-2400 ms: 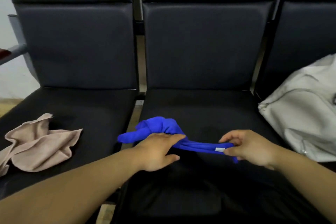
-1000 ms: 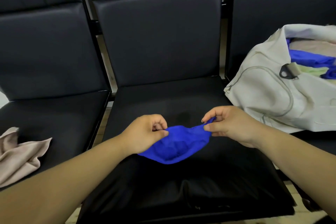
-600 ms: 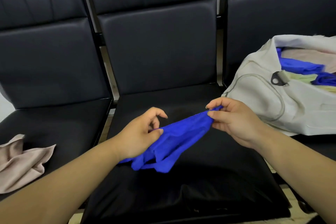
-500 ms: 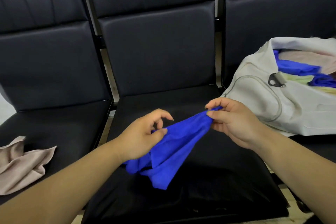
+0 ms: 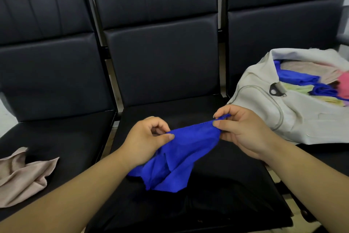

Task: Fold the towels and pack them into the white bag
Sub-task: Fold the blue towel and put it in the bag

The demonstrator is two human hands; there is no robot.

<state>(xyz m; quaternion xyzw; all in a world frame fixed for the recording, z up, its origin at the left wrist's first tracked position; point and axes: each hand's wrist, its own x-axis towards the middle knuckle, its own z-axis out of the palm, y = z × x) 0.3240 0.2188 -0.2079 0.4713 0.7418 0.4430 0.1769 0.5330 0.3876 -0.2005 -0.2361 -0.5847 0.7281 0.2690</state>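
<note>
A blue towel (image 5: 179, 159) hangs over the middle seat, its top edge stretched between my hands. My left hand (image 5: 147, 140) pinches that edge at the left, and my right hand (image 5: 243, 130) pinches a corner at the right. The rest of the cloth droops in loose folds onto the seat. The white bag (image 5: 279, 111) lies open on the right seat, with several folded towels (image 5: 309, 85) in blue, beige, yellow and pink inside. A crumpled beige towel (image 5: 24, 176) lies on the left seat.
Three black padded chairs (image 5: 162, 62) stand in a row with narrow gaps between them. The middle seat (image 5: 217, 195) is under my hands. A light wall shows at the upper left.
The blue towel was lifted off the seat and has been opened out between both hands. My left hand closed its pinch on the top edge. The view swung right, bringing the bag's opening in.
</note>
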